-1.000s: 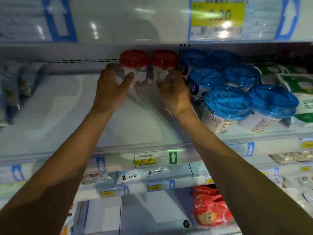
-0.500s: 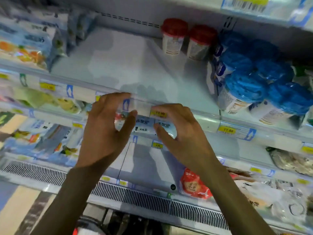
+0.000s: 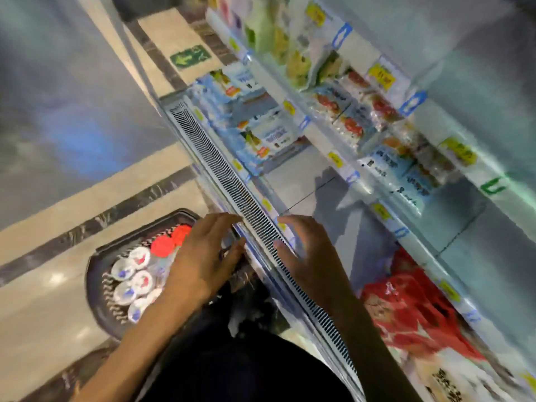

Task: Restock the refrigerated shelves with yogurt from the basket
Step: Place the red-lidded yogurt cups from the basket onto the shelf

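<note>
The left hand (image 3: 203, 256) and right hand (image 3: 307, 250) are held empty, fingers loosely spread. The basket (image 3: 90, 288) of yogurt cups (image 3: 133, 275) is seen low-left, nearest the left hand.

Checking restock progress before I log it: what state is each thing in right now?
Dark plastic basket: on the floor, holding yogurt cups.
Red-lidded yogurt cups: upright in the basket, lids on.
White-topped yogurt cups: upright in the basket, sealed.
Left hand: open, empty, over the basket.
Right hand: open, empty, fingers spread in front of the black slotted vent grille.
</note>
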